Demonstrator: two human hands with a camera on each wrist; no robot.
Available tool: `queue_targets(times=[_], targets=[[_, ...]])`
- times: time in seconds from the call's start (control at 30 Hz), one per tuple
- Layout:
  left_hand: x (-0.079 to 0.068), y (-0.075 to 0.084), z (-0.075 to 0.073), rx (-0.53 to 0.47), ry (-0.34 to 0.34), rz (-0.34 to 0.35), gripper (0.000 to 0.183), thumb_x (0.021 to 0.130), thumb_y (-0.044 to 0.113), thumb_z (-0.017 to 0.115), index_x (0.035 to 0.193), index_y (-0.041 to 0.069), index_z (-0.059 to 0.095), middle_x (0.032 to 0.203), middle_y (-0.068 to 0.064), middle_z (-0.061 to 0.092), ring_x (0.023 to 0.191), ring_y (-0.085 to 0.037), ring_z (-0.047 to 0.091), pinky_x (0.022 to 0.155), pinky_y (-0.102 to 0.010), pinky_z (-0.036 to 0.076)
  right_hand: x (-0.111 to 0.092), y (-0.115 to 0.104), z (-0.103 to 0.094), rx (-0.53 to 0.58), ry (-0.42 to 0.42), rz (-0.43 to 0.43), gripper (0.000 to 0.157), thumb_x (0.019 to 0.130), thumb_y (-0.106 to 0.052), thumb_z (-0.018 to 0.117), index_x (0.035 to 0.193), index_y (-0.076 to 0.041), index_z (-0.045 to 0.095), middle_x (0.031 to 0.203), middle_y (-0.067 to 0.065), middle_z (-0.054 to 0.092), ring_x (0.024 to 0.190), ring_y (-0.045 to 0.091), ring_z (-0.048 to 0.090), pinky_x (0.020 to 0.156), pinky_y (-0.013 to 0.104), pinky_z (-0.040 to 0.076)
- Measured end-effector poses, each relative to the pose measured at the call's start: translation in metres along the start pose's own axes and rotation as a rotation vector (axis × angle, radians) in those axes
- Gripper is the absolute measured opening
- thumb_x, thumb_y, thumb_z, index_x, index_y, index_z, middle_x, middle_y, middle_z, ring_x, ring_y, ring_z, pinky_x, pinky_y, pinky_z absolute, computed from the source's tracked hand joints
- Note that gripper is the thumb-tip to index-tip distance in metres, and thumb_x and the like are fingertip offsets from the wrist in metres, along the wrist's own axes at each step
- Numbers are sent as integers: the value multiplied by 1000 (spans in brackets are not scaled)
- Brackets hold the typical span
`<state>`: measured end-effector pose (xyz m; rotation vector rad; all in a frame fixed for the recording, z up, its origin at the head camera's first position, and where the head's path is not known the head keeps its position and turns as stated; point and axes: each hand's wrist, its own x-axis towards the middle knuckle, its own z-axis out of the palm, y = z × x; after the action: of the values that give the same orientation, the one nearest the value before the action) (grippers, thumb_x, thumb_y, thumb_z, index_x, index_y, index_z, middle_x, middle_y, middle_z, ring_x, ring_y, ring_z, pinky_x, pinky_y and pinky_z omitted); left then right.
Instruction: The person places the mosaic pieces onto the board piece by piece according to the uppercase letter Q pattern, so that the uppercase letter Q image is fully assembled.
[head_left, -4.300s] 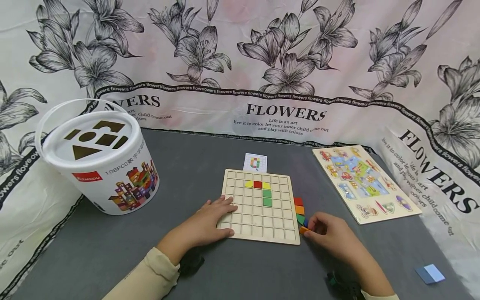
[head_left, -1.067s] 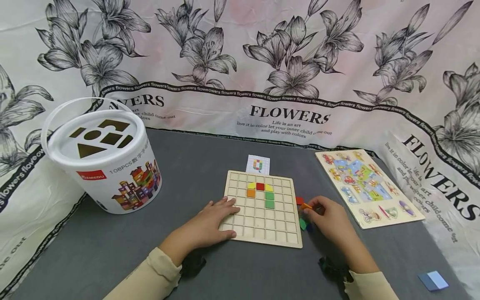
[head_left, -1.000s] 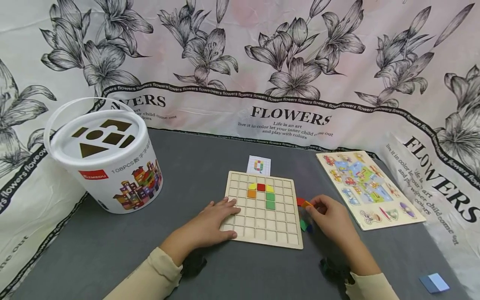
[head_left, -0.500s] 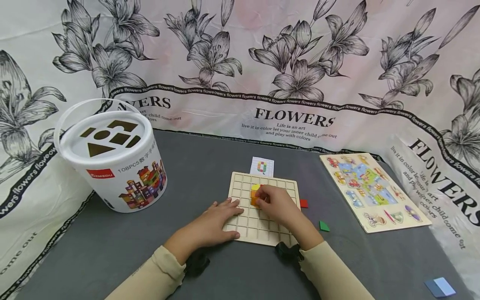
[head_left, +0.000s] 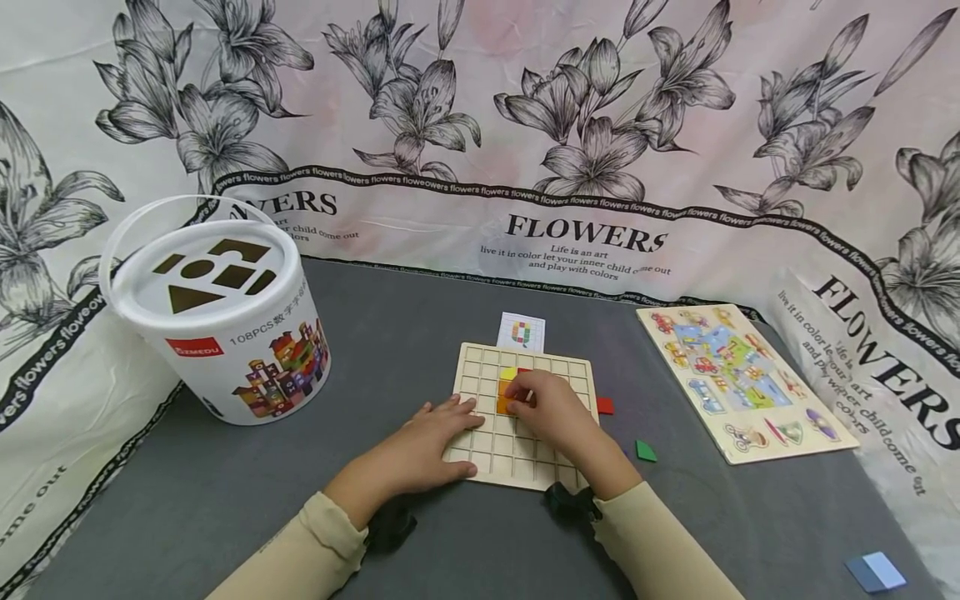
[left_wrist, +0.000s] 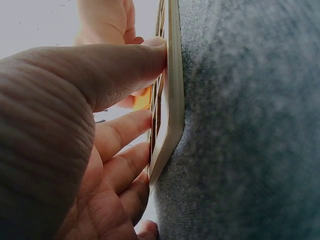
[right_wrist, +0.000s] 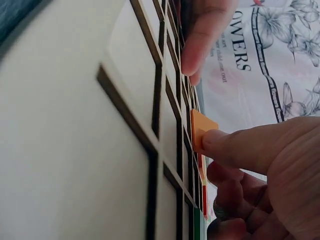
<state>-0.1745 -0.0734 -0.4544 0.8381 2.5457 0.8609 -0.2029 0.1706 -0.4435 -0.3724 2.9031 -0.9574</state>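
Observation:
My right hand reaches over the wooden grid board and pinches an orange square tile at a cell left of centre. In the right wrist view the thumb presses this orange tile, which stands tilted at the grid. Another orange tile and a yellow one lie just above it; my right hand covers most of the other laid tiles. Spread along the board's left edge, my left hand rests with fingers on top; the left wrist view shows its thumb on the rim.
A printed pattern card lies behind the board. To its right are a red tile and a green rounded piece. A white bucket stands left, a picture puzzle right, and blue pieces lie at front right.
One orange tile now lies below the yellow one. My right hand has carried a second orange tile leftward onto the board. The green piece sits farther right; the left hand stays.

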Motion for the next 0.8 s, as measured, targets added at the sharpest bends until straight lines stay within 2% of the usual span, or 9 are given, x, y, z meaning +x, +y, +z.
queue_targets(times=[0.13,0.27,0.43,0.53,0.7,0.8], targets=[[-1,2,0,0,2,1,64,99,28,82,157,13,59,175,-12,40,169,-33,26,135,-67,17,0,1,3,-24,20,-11,7,98,-9,82,96,-15,78,95,-3,71,81,14,58,76,33,53],[-2,3,-1,-1,2,0,64,99,28,82,158,13,59,175,-11,40,169,-33,25,135,-67,17,-1,2,5,-43,32,-36,14,98,-9,82,87,-18,78,92,-5,71,82,12,59,79,34,55],[-1,2,0,-2,1,-2,64,99,28,82,158,13,59,175,-11,40,169,-33,25,135,-67,17,-2,6,0,-33,28,-48,11,98,-11,82,89,-18,80,93,-5,72,82,12,60,79,33,55],[0,1,2,-2,-1,-1,64,100,28,81,158,14,59,176,-10,40,169,-32,24,136,-67,16,-5,15,-14,-17,57,-32,7,100,-11,79,95,-15,81,97,-1,74,80,13,60,76,33,54],[2,-1,2,-5,-5,6,64,100,28,81,158,14,58,176,-10,39,169,-32,23,136,-67,15,-17,42,-47,0,131,52,7,105,-11,73,104,-10,80,101,6,74,75,18,57,65,34,49],[1,-1,2,-2,-5,6,65,100,28,81,159,14,58,176,-10,39,170,-32,23,136,-67,15,-27,61,-64,-20,139,116,8,107,-12,71,106,-8,78,97,8,73,72,19,57,61,34,48]])
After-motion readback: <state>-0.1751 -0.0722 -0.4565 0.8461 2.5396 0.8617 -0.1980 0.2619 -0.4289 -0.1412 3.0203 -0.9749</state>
